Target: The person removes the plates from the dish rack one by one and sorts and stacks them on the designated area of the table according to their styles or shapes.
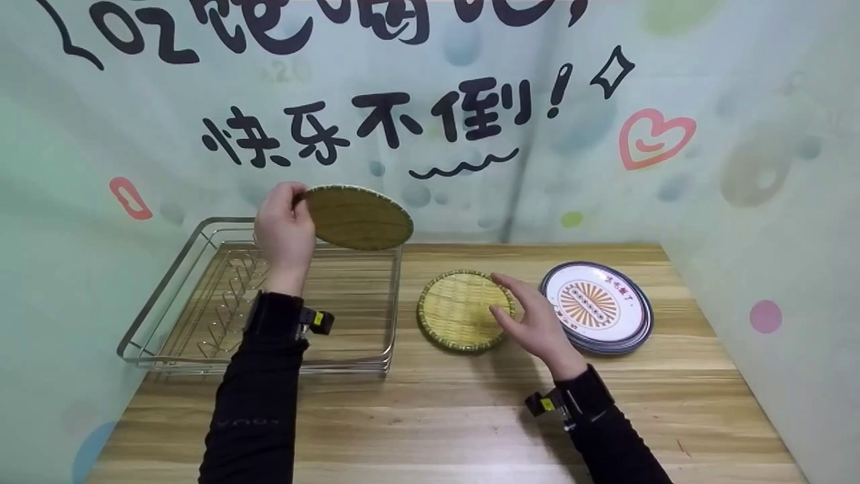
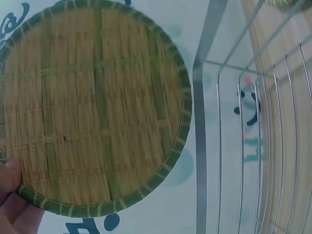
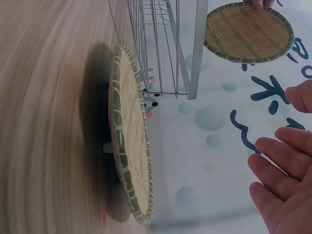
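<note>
A round woven bamboo mat (image 1: 359, 218) with a green bound rim is raised above the wire dish rack (image 1: 392, 302). My left hand (image 1: 285, 225) pinches it at its rim, and in the left wrist view the mat (image 2: 97, 112) shows its slatted face. A second woven mat (image 1: 463, 312) lies over the table, right of the rack. My right hand (image 1: 534, 323) hovers over its right side; the right wrist view shows these fingers (image 3: 278, 161) extended and apart from that mat (image 3: 131, 136). Something dark with a small pale piece (image 3: 108, 147) sits beneath it, mostly hidden.
A stack of blue-rimmed plates (image 1: 598, 306) stands on the wooden table (image 1: 443, 417), right of my right hand. Thin wire dividers (image 1: 232, 302) stand inside the rack's left part. Behind the table hangs a printed cloth backdrop (image 1: 457, 202).
</note>
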Tool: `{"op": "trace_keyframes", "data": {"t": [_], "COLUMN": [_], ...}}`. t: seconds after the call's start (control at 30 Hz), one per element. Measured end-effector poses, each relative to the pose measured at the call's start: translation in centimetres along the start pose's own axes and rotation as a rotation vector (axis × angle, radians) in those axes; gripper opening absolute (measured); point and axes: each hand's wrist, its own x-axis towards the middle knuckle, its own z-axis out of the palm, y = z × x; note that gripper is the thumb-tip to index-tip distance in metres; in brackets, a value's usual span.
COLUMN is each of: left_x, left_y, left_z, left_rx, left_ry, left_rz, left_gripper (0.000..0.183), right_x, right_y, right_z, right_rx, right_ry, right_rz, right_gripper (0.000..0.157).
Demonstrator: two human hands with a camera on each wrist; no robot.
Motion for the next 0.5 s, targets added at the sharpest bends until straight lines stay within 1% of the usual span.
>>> {"op": "trace_keyframes", "data": {"t": [0.1, 0.2, 0.37, 0.5], "left_x": [-0.1, -0.3, -0.8, -1.3], "left_y": [0.5, 0.9, 1.7, 2.4], "left_z": [0.1, 0.2, 0.4, 0.6], "left_rx": [-0.039, -0.067, -0.084, -0.106], "left_ry": [-0.011, -0.018, -0.044, -0.061], "left_rz": [-0.029, -0.038, -0.045, -0.069], "left_gripper": [0.014, 0.014, 0.013, 0.013], "right_x": [0.0, 0.0, 0.0, 0.0], "right_y": [0.0, 0.0, -0.1, -0.1], "right_z": [0.0, 0.0, 0.0, 0.1], "right_rx": [0.005, 0.007, 0.013, 0.023], "right_ry": [0.006, 0.013, 0.025, 0.038], "right_rz": [-0.003, -0.013, -0.042, -0.062], "right_gripper": [0.053, 0.053, 0.053, 0.053]}}
